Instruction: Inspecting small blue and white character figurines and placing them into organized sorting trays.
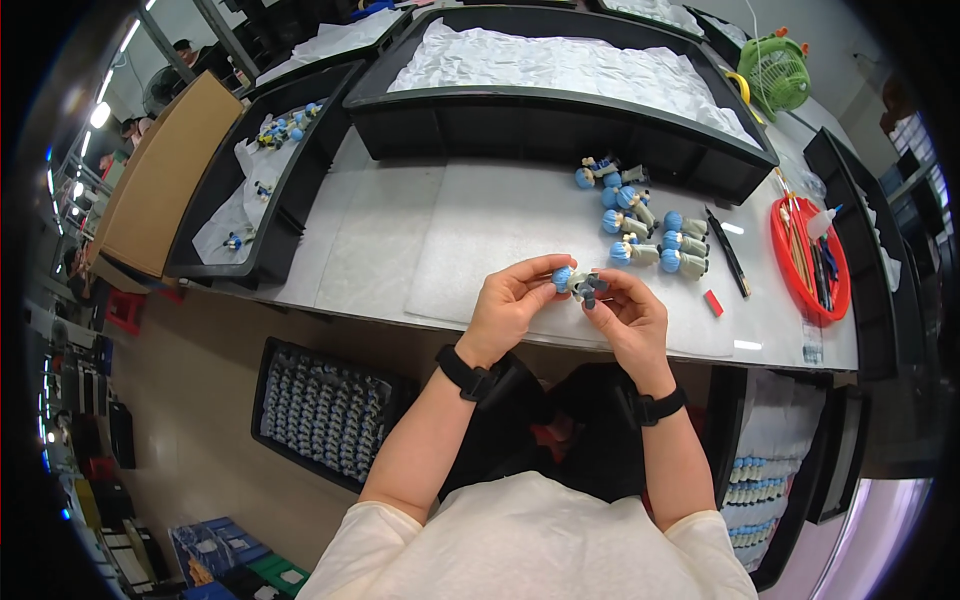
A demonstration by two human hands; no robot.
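Between my two hands, just above the table's front edge, is a small figurine [576, 282] with a blue head and a grey lower part. My left hand [512, 305] pinches it at the blue head. At the grey end, the fingers of my right hand [631, 318] close on it. Past my hands, several like figurines [627, 222] with blue heads and pale grey bodies lie on a white sheet [470, 230]. A small red block [713, 303] and a black pen-like tool [728, 252] rest to the right of them.
A large black tray [560, 130] lined with white sheeting stands at the back. On the left, another black tray [290, 215] holds a few figurines. A red basket [842, 290] with brushes and a bottle sits right. Below the table is a crate [265, 430] packed with figurines.
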